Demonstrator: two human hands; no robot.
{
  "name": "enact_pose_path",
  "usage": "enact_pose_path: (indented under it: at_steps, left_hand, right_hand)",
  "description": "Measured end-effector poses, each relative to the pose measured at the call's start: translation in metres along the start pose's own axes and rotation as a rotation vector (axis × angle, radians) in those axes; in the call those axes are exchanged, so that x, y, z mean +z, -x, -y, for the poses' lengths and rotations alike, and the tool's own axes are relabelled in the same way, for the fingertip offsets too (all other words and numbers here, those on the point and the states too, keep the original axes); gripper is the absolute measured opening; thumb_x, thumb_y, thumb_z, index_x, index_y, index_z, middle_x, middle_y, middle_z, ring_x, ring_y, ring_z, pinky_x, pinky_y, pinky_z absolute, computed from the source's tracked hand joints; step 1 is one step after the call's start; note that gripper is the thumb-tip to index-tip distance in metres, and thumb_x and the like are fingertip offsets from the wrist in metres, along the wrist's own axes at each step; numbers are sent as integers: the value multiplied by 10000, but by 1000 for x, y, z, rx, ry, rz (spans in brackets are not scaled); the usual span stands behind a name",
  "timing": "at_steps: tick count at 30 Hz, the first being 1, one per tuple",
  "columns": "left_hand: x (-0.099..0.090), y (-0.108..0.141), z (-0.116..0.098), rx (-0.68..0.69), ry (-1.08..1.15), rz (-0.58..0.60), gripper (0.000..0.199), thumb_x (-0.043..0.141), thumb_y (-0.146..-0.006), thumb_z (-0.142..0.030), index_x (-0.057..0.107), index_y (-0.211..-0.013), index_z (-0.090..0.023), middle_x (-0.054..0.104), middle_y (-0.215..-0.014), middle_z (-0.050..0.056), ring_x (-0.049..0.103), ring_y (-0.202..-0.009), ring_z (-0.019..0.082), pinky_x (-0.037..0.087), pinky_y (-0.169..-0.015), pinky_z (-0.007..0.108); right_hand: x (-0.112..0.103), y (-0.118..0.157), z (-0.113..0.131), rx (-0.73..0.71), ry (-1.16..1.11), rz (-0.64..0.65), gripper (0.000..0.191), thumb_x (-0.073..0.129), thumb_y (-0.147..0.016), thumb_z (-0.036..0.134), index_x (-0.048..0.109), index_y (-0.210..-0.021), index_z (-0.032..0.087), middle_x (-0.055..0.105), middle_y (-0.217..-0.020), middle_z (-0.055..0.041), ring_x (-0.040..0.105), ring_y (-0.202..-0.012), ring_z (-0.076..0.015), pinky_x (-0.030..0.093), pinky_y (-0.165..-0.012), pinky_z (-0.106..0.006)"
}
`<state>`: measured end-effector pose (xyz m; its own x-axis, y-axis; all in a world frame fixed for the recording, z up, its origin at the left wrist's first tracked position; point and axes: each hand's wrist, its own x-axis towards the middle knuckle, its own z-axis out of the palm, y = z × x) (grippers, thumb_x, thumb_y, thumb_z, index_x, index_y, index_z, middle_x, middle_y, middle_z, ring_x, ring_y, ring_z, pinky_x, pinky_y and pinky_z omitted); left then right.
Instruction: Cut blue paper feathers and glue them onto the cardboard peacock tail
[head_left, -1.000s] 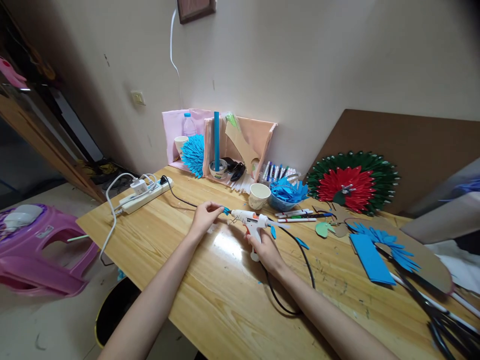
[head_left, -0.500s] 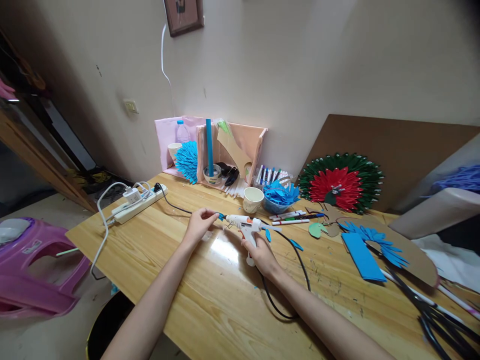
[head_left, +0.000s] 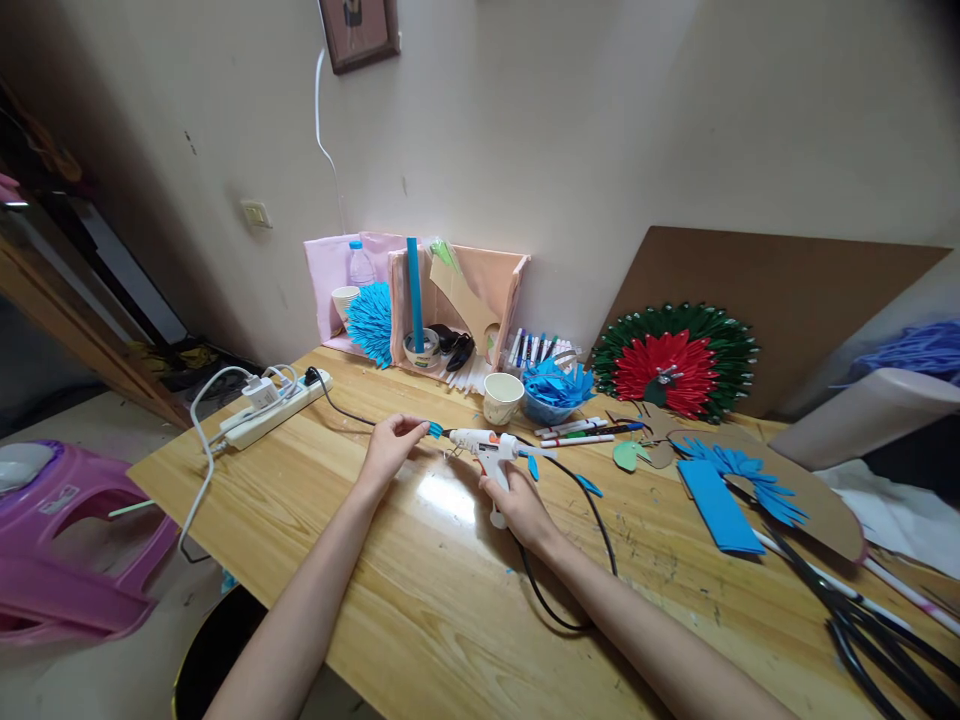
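My right hand (head_left: 523, 508) is wrapped round the handle of a white hot glue gun (head_left: 487, 447), its nozzle pointing left. A pale glue stick (head_left: 541, 453) pokes out of the gun's back end. Between the thumb and fingers of my left hand (head_left: 394, 446) is a small blue paper petal (head_left: 435, 430), close to the nozzle tip. Whether tip and petal touch is too small to tell. Two more blue petals lie just right of the gun, one of them this loose petal (head_left: 589, 486).
A white power strip (head_left: 279, 408) stands at the table's left edge; a black cord (head_left: 611, 540) loops by my right arm. Behind are a paper cup (head_left: 502, 398), a bowl of blue petals (head_left: 556, 390) and markers (head_left: 574, 435). Scissors (head_left: 847, 620) and a folded blue sheet (head_left: 720, 507) lie right.
My left hand has drawn slightly left with the petal, so more of the petal shows at the nozzle. The glue gun stays nearly in place; the whole view has shifted a little.
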<state>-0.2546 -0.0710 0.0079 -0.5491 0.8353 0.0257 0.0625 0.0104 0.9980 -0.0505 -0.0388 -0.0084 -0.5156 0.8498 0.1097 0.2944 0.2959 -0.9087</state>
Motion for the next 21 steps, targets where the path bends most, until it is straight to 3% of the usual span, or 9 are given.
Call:
enact_pose_path:
  at_steps: [7, 14, 18, 21]
  left_hand:
    - [-12, -3, -3, -63, 101, -172, 317, 739, -484, -322, 646, -690, -100, 645, -617, 48, 590, -607, 151, 453, -623, 259]
    - [-24, -7, -6, -42, 154, -309, 328, 709, -478, -352, 613, -672, -106, 610, -598, 30, 569, -582, 137, 446, -597, 252]
    - [-25, 11, -8, -18, 148, -355, 319, 678, -512, -367, 595, -686, -114, 590, -628, 17, 551, -601, 126, 434, -596, 239]
    - [-16, 38, -13, 22, 134, -382, 276, 641, -568, -362, 575, -698, -128, 559, -635, -3, 531, -611, 113, 434, -608, 228]
  right_hand:
    - [2, -11, 16, -54, -41, -16, 211, 440, -768, 305, 591, -806, 161, 618, -747, -26, 572, -652, -157, 423, -590, -236]
    - [48, -65, 26, -229, 310, -131, 144, 446, -751, 227, 572, -768, 160, 611, -812, -70, 531, -805, -211, 398, -717, -298]
    - [59, -76, 25, -208, 355, -112, 133, 463, -745, 217, 569, -791, 152, 599, -789, -90, 503, -811, -233, 385, -728, -334]
    - [50, -65, 26, -213, 371, -71, 156, 515, -739, 282, 568, -810, 153, 587, -818, -101, 496, -826, -247, 389, -739, -357]
